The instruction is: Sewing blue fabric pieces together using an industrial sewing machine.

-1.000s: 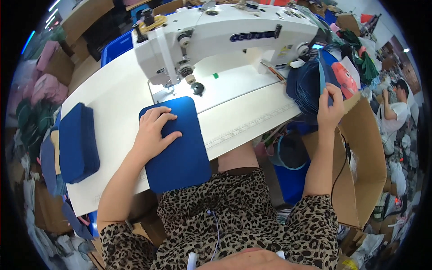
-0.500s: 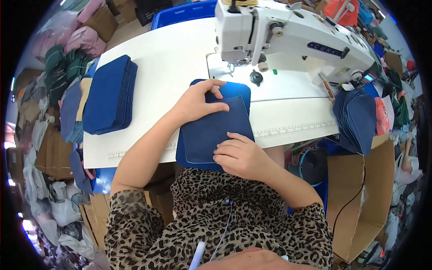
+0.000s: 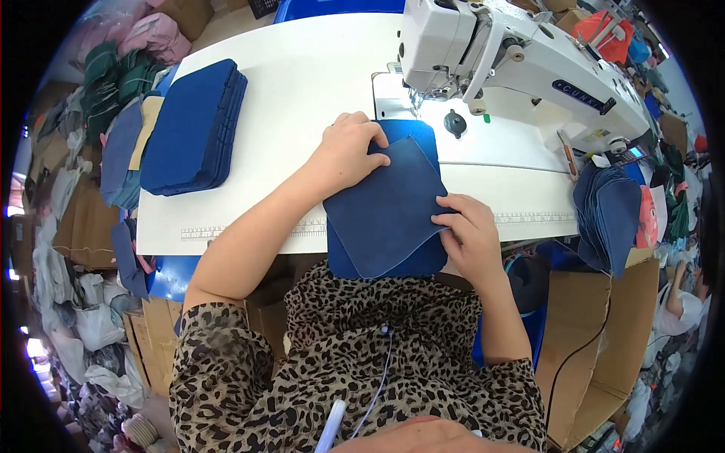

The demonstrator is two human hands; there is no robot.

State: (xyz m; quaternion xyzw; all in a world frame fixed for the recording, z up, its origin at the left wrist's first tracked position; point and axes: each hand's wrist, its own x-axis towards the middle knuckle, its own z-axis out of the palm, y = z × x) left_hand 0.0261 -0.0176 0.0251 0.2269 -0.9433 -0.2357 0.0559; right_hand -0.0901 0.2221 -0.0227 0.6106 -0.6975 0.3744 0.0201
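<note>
A dark blue square fabric piece [image 3: 385, 211] lies turned at an angle on a larger, brighter blue rounded panel [image 3: 411, 132] below the needle of the white sewing machine [image 3: 453, 49]. My left hand [image 3: 355, 151] holds the upper left of both layers, fingers curled and thumb on the top piece. My right hand [image 3: 464, 230] grips the square's right edge near the table's front, fingers bent. A thick stack of blue panels [image 3: 189, 124] lies left; a pile of dark blue pieces [image 3: 608, 211] hangs over the table's right end.
The white table [image 3: 287, 68] has a ruler along its front edge. Cardboard boxes [image 3: 581, 332] and a blue bin [image 3: 529, 340] stand below at right. Bagged goods and green fabric [image 3: 102, 83] crowd the left. Part of another person [image 3: 672, 294] shows at far right.
My right hand came from the right-hand pile to the middle; the square appeared on the brighter panel. Over the last half second, both hands moved farther onto the table and the square turned.
</note>
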